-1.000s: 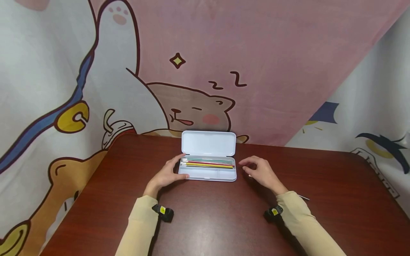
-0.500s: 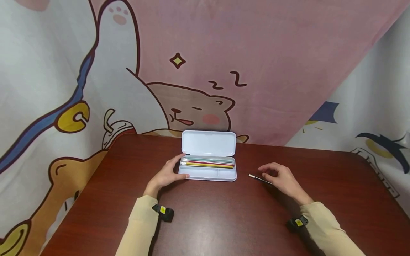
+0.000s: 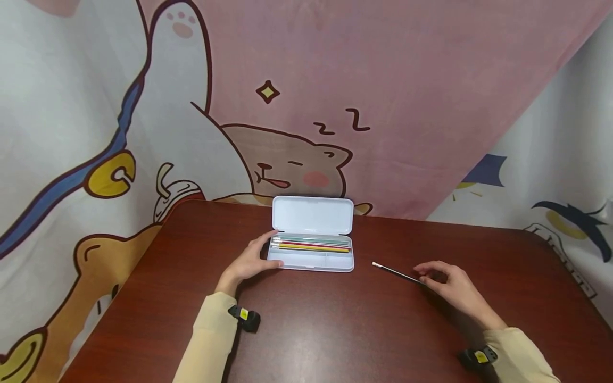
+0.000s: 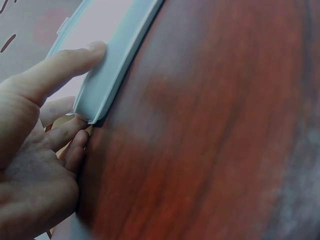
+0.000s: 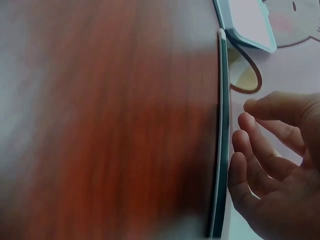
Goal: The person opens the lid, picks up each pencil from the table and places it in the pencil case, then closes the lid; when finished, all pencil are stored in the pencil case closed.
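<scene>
A white pencil case (image 3: pixel 312 215) stands at the back of the table with its lid up. Several pencils (image 3: pixel 313 246), among them yellow, red and green ones, lie side by side in its rear compartment. My left hand (image 3: pixel 245 263) holds the case's left end, thumb (image 4: pixel 92 55) on the front edge and fingers around the end. To the right of the case, a dark pencil (image 3: pixel 395 273) with a white eraser end lies slantwise on the wood. My right hand (image 3: pixel 455 287) hovers by its far end, fingers loosely bent and nothing between them; it hides that end in the head view.
The dark red-brown wooden table (image 3: pixel 306 330) spreads out in front of the case and to both sides. A curtain (image 3: pixel 407 96) with cartoon animals hangs right behind the table's back edge. Small black cameras sit on both wrists.
My right hand has moved right and toward me, away from the case and along the dark pencil, uncovering most of it. The left hand and the case have stayed put.
</scene>
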Demonstrator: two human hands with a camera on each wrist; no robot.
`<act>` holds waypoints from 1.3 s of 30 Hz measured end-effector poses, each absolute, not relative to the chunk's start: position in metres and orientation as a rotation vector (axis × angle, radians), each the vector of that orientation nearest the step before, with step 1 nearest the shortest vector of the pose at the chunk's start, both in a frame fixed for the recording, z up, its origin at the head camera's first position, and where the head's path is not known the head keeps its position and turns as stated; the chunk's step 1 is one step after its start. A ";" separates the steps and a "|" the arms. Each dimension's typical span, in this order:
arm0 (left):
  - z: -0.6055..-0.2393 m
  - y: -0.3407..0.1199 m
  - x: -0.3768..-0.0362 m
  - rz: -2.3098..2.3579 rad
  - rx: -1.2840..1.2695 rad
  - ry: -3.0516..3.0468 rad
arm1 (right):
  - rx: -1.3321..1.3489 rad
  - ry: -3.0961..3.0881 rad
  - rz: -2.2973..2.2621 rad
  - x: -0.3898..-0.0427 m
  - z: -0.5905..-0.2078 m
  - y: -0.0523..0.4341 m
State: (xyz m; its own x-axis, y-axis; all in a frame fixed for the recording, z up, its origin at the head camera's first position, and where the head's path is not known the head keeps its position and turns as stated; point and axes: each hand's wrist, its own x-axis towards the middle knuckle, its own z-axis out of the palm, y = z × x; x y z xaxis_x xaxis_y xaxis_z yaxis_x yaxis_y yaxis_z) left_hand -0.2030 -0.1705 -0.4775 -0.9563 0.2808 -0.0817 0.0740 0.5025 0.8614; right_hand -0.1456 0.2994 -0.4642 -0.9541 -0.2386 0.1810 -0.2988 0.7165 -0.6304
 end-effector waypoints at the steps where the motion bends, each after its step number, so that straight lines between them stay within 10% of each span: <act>1: -0.478 -0.170 -0.203 1.437 0.303 2.534 | 0.440 -2.831 1.084 -0.144 -0.465 0.303; 39: -0.477 -0.171 -0.202 1.413 0.312 2.549 | 0.500 -2.803 1.115 -0.142 -0.470 0.306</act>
